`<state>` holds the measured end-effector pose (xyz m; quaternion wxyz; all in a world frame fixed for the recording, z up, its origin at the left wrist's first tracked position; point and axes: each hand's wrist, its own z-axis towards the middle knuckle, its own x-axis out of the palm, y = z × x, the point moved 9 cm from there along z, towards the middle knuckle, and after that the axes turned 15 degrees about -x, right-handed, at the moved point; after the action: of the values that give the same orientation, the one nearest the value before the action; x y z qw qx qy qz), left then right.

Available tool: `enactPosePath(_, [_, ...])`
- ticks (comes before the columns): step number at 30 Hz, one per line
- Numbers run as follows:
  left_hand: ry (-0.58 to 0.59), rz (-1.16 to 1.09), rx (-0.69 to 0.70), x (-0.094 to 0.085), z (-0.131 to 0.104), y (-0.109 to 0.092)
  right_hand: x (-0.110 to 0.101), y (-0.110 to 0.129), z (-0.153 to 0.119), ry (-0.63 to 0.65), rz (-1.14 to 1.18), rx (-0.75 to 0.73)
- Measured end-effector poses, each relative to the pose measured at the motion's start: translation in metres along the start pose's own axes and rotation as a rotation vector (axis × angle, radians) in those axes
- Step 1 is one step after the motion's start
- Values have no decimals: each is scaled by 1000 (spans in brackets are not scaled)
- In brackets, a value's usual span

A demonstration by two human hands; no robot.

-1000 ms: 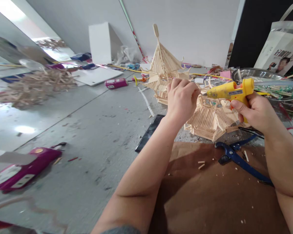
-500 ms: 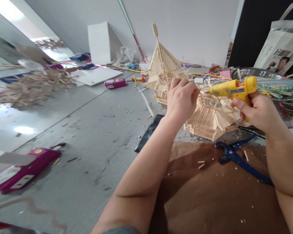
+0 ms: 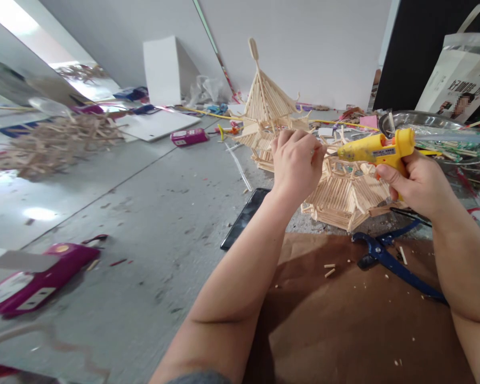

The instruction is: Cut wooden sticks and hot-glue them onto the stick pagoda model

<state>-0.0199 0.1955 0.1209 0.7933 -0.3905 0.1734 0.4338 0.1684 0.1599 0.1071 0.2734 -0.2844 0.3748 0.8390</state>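
Note:
My right hand [image 3: 420,181] is wrapped round the handle of a yellow hot glue gun [image 3: 376,148], a clear glue stick [image 3: 452,138] poking out of its back end. The nozzle points left, close to the fingers of my left hand [image 3: 296,162]. Those fingers are pinched together; whatever they hold is too small or hidden to make out. Under the nozzle stands a roof-like model part of thin wooden sticks [image 3: 336,197]. Behind my left hand rises a pagoda model [image 3: 266,101] of the same sticks, its lower part partly covered by the hand.
Blue cutters [image 3: 396,266] lie on brown paper [image 3: 344,320]. Left of it are a black phone [image 3: 244,218] and a magenta power strip [image 3: 44,277]. A heap of sticks [image 3: 64,141] sits far left, a metal bowl [image 3: 388,124] back right, by a white bag [image 3: 456,74].
My right hand has brought the glue gun slightly left and nearer to my left fingers. My left hand has hardly moved.

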Motion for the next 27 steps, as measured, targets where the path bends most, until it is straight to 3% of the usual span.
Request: enactPosePath(27, [-28, -4, 17, 0, 1, 2, -1, 12, 0, 8, -48, -40])
